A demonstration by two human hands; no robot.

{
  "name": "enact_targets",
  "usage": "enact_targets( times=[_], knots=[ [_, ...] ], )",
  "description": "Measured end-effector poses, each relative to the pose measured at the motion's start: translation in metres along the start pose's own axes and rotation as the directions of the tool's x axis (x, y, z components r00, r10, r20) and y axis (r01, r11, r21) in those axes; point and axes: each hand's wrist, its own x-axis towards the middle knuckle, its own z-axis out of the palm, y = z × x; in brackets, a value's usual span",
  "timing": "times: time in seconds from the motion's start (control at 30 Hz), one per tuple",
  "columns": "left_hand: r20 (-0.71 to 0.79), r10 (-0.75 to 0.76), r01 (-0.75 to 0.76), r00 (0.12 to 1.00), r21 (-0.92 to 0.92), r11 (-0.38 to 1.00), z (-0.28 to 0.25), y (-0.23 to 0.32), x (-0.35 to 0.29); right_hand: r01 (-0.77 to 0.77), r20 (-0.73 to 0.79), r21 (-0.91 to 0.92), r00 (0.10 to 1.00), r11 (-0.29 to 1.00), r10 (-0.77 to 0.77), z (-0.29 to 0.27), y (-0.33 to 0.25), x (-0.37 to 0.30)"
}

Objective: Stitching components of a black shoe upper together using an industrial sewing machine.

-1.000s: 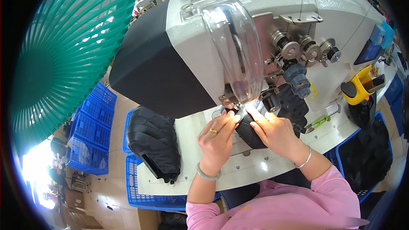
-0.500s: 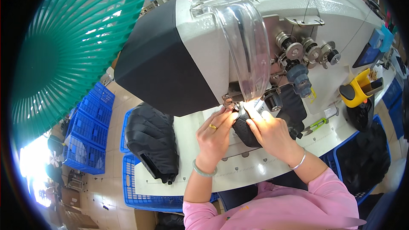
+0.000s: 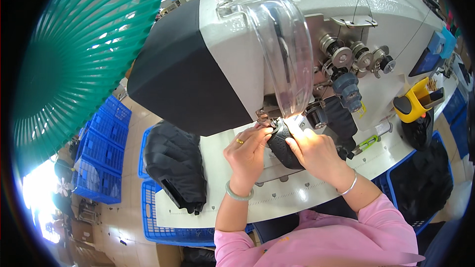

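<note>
A black perforated piece, curved like a shoe part, lies under the needle area of a white sewing machine. My left hand, with a ring on one finger, pinches the piece's left edge close to the presser foot. On the other side, my right hand grips the piece, its index finger stretched toward the lit needle spot and its thumb resting on the black surface. The fingertips of both hands are partly hidden by the machine and the glare. A clear plastic guard hangs above them.
A stack of black shaped pieces stands on the white table at left. Green-handled snips and a yellow holder lie to the right. Blue crates and a green fan are at left; a crate of black pieces stands right.
My left hand has slid slightly to the left along the edge of the black piece, which has turned a little. My right hand keeps its hold; the view has shifted slightly.
</note>
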Motion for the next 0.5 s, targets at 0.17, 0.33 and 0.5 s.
enact_targets(
  times=[0.17, 0.33, 0.5],
  knots=[
    [0.025, 0.205, -0.206, 0.978, 0.032, 0.978, -0.0060, -0.0048, 0.0031, -0.009, 0.035, 0.018, 0.999, 1.000, 0.008, -0.0007, 0.0021, -0.0001],
    [0.066, 0.274, -0.277, 0.960, 0.052, 0.959, -0.0086, -0.0077, 0.0053, -0.028, 0.073, 0.020, 0.997, 0.999, 0.027, -0.0018, 0.0030, 0.0002],
    [0.081, 0.283, -0.289, 0.956, 0.074, 0.954, -0.0086, -0.0084, 0.0068, -0.014, 0.052, 0.026, 0.999, 1.000, 0.012, -0.0019, 0.0017, 0.0025]
  ],
)
